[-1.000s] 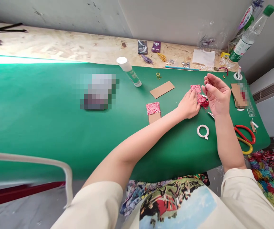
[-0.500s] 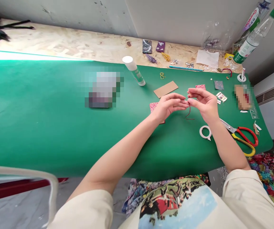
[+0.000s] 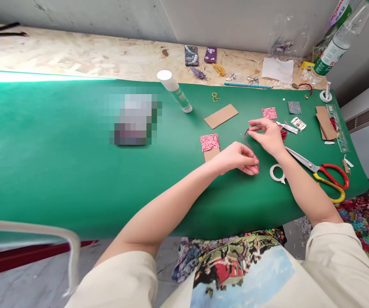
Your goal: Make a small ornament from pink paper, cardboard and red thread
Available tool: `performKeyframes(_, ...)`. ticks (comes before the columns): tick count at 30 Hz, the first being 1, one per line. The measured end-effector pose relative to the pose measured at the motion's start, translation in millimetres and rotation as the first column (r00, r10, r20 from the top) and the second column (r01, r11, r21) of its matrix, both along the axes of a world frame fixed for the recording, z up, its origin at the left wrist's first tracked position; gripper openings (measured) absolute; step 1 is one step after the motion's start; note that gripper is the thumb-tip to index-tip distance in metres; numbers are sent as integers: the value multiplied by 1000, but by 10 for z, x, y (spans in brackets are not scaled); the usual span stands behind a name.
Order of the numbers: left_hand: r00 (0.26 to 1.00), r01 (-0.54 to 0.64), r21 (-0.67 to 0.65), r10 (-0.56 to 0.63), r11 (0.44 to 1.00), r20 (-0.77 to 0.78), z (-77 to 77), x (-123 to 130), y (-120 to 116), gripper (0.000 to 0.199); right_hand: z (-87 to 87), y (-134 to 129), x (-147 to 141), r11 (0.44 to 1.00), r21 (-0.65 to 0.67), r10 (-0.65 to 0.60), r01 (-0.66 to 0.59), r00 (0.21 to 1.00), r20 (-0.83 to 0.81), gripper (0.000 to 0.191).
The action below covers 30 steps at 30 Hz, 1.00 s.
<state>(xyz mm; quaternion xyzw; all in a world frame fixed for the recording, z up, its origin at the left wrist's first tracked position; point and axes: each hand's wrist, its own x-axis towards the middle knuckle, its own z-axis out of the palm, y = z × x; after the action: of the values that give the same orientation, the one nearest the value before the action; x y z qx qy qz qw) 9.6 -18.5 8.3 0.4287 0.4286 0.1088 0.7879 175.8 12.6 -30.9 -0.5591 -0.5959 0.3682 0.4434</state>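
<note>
A thin dark red cord [image 3: 245, 137] is strung between my two hands, just above the green table mat. Its upper end is pinched in the fingertips of my right hand [image 3: 267, 136]; a tiny gold-coloured piece may be there, too small to be sure. Lower down, my left hand [image 3: 239, 159] has its fingers closed round the cord, and a loose tail hangs beneath them. Beside my left wrist lies a pink patterned cloth square [image 3: 209, 142] on brown card, partly covered by that forearm. Another pink patterned square [image 3: 269, 113] lies beyond my right hand.
Large scissors [image 3: 312, 166] and a white tape ring [image 3: 277, 173] flank my right forearm. A glue stick [image 3: 179, 96] stands behind a cardboard strip [image 3: 221, 116]. Farther right are a clear ruler [image 3: 340, 132] and a plastic bottle [image 3: 333, 51]. A blurred object [image 3: 134, 119] lies left.
My left hand has moved down and closed on the cord, its fingers straight before. The cord now stretches between the hands. My right hand keeps its pinch, and the view has shifted slightly.
</note>
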Motion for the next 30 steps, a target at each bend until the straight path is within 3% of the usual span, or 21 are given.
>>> performKeyframes(4,972,223,11,-221,975,-75,-10,-7,-18,37,-33,0,-29,999,-33,38,-35,995,91,27)
performKeyframes(7,903,397,71,-375,915,-209,44,-67,-6,39,-21,12,-33,996,-38,82,-78,988,131,21)
performKeyframes(9,810,542,169,-457,823,-367,130,-153,30,38,-16,33,-28,996,-41,91,-85,981,173,18)
performKeyframes(10,765,591,234,-444,772,-467,181,-205,54,39,-17,45,-25,995,-45,92,-85,977,191,17)
performKeyframes(12,684,662,376,-317,648,-657,280,-302,102,45,-23,70,-19,995,-55,93,-83,972,214,17)
performKeyframes(14,616,697,490,-89,523,-782,348,-360,127,36,-26,91,-14,995,-55,98,-88,968,231,17)
performKeyframes(16,569,752,517,-8,410,-822,374,-358,114,50,-24,105,-9,994,-53,106,-95,961,254,15)
performKeyframes(19,432,885,391,-134,251,-892,365,-278,47,76,-13,124,-4,993,-50,119,-109,950,289,12)
performKeyframes(22,327,934,286,-187,215,-926,350,-200,-6,82,-5,148,-3,992,-41,123,-116,940,319,12)
performKeyframes(30,330,938,300,-183,176,-926,338,-209,11,69,-19,255,1,994,-1,102,-111,913,395,16)
